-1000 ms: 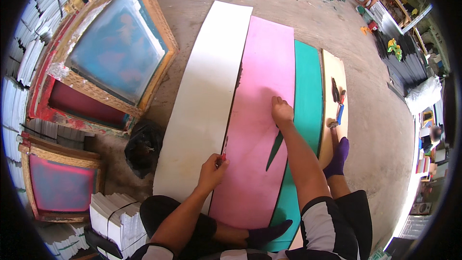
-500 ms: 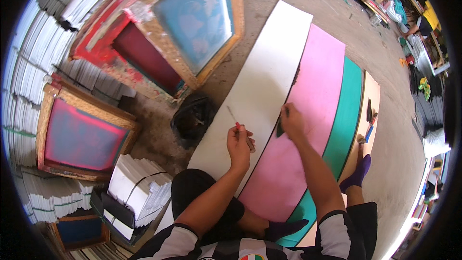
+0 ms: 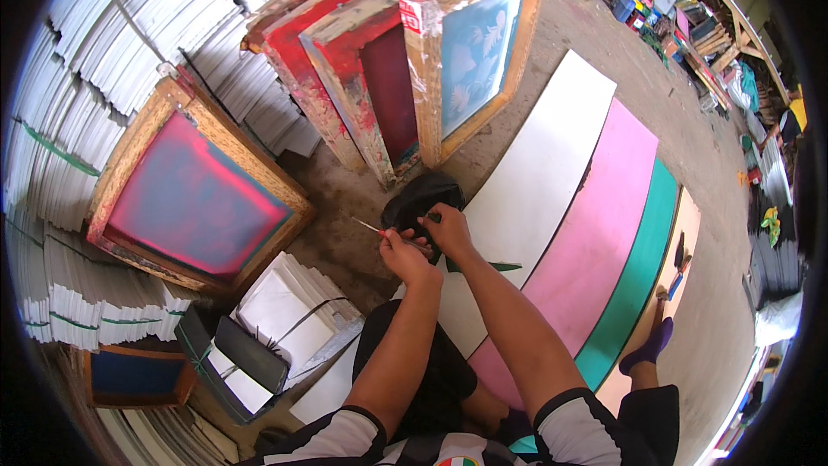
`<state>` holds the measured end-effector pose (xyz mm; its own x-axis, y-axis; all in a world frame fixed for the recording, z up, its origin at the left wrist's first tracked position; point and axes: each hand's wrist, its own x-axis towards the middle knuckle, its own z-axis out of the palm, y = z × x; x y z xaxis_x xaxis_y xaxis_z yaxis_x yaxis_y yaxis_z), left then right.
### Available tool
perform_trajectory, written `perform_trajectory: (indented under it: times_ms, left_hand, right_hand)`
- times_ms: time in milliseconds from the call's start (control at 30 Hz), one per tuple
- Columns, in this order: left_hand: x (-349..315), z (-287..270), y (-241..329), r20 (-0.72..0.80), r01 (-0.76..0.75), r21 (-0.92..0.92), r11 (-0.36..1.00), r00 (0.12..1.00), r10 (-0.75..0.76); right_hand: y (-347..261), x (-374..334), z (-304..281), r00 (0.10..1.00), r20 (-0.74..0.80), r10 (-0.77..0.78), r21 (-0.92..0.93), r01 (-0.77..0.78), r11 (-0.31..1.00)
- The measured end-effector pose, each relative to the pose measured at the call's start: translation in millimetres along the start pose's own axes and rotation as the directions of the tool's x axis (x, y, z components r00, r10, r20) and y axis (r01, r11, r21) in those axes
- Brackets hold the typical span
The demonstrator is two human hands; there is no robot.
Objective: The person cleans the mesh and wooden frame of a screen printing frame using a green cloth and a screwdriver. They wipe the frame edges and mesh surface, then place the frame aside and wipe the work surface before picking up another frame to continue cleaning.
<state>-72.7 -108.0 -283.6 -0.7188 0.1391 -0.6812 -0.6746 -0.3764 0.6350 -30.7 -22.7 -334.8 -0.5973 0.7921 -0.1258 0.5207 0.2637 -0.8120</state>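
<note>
My left hand (image 3: 405, 255) is closed around a thin-shafted metal tool (image 3: 366, 225) with a red part by the fingers; its exact kind is unclear. Just to the right, my right hand (image 3: 447, 229) has its fingers pinched together over the edge of a black plastic bag (image 3: 423, 192); whatever lies between them is too small to make out. A pointed dark green piece (image 3: 507, 267) shows beyond my right forearm, over the white sheet (image 3: 539, 155). Pink (image 3: 595, 198) and green (image 3: 634, 267) sheets lie overlapped to its right.
Wooden-framed printing screens (image 3: 423, 78) stand upright ahead, and another screen (image 3: 198, 198) leans at left. Tied paper stacks (image 3: 293, 302) sit by my left side. Hand tools (image 3: 677, 272) rest on a beige sheet (image 3: 690, 216) near my foot. A person (image 3: 792, 121) is far right.
My right hand has moved left from the pink sheet to the black bag, beside my left hand. The dark green piece no longer shows at its fingers. The view has shifted left.
</note>
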Motion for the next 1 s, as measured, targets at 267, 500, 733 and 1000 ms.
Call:
perform_trajectory:
  times_ms: [267,500,733,1000]
  left_hand:
    - [-10.3,12.0,-1.2,0.155,-0.022,-0.033,0.999,0.987,0.027]
    - [-14.5,28.7,-1.5,0.259,-0.078,-0.094,0.993,0.961,0.100]
    - [-10.4,52.4,-0.2,0.552,-0.209,0.008,0.978,0.816,0.170]
    - [-4.8,58.0,-1.7,0.589,-0.309,-0.038,0.950,0.762,0.271]
  right_hand:
    - [7.6,-29.1,-19.1,0.998,-0.044,0.040,0.040,-0.039,0.998]
    - [-36.5,-9.8,-89.3,0.948,-0.285,-0.141,-0.037,0.136,0.990]
    - [-124.2,74.7,-99.4,0.834,-0.489,-0.257,-0.034,0.276,0.961]
    - [-154.4,97.8,-88.9,0.799,-0.517,-0.309,-0.046,0.334,0.941]
